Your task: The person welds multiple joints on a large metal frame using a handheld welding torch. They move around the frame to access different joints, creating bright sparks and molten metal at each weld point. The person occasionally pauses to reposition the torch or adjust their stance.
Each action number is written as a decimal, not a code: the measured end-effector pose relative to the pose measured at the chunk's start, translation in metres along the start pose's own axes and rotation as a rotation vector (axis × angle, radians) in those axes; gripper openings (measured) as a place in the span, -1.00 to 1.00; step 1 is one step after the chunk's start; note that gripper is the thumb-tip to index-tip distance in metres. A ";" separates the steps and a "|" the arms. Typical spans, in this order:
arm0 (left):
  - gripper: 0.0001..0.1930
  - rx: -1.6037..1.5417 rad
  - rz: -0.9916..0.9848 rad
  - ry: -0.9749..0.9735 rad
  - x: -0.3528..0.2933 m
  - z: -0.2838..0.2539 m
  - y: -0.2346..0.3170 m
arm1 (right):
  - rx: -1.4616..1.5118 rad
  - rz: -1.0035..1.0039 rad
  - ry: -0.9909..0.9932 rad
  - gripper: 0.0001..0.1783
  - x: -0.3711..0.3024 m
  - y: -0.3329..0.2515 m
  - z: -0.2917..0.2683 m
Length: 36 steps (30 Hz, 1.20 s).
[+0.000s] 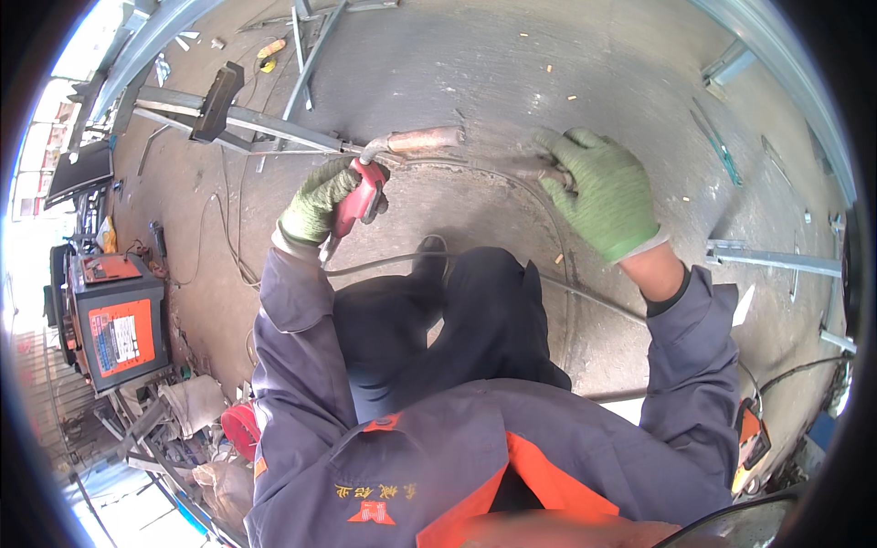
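My left hand (320, 203), in a green knit glove, is wrapped round the red handle of a welding torch (359, 199). Its bent neck and copper-coloured nozzle (427, 139) point to the right. A grey hose (379, 263) curves past below the handle and across in front of my legs. To the right, my right hand (605, 187), also gloved in green, hangs above the floor with bent fingers. A blurred brownish thing (546, 173) lies between its thumb and fingers; I cannot make out what it is. The nozzle and this hand are apart.
Steel bars and a bracketed frame (219, 105) lie at the upper left. At the left stands a black and orange machine (119, 310), with a red bucket (239, 431) below it. Steel frame members (776, 258) and a turquoise-handled tool (728, 164) are at the right.
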<state>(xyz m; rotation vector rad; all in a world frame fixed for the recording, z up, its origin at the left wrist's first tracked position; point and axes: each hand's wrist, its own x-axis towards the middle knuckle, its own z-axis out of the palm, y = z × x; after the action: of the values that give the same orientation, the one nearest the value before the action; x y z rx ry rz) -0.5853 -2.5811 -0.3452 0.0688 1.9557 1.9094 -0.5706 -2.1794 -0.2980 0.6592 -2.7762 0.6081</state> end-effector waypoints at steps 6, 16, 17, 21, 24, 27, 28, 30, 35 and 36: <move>-0.31 -0.108 0.001 0.004 0.001 0.005 -0.006 | -0.161 0.035 -0.011 -0.48 -0.005 0.016 -0.002; -0.42 -0.010 0.045 -0.017 0.002 -0.005 -0.011 | -0.208 0.044 -0.025 -0.51 -0.006 0.017 0.000; -0.45 0.012 0.074 -0.012 0.003 -0.006 -0.013 | -0.232 0.054 -0.024 -0.51 -0.005 0.018 0.000; -0.52 -0.005 0.058 0.034 0.004 -0.009 -0.018 | -0.296 0.075 -0.068 -0.52 -0.004 0.022 -0.002; -0.53 0.006 0.059 0.042 0.005 -0.013 -0.020 | -0.317 0.114 -0.113 -0.52 -0.005 0.022 -0.001; -0.54 0.003 0.068 0.021 0.008 -0.016 -0.022 | -0.312 0.105 -0.108 -0.52 -0.005 0.023 0.004; -0.54 -0.001 0.067 0.009 0.008 -0.017 -0.022 | -0.308 0.101 -0.112 -0.51 -0.005 0.023 0.005; -0.55 0.001 0.057 0.014 0.009 -0.018 -0.023 | -0.291 0.093 -0.082 -0.51 -0.005 0.025 0.009; -0.63 -0.102 0.011 0.014 0.009 -0.022 -0.023 | -0.271 0.061 -0.036 -0.60 -0.005 0.029 0.016; -0.63 -0.098 0.009 0.006 0.009 -0.023 -0.023 | -0.264 0.056 -0.032 -0.59 -0.005 0.029 0.017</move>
<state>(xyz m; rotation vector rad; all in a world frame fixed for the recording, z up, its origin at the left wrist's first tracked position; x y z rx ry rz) -0.5952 -2.6011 -0.3701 0.0443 1.8658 2.0104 -0.5814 -2.1617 -0.3249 0.5394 -2.8414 0.2344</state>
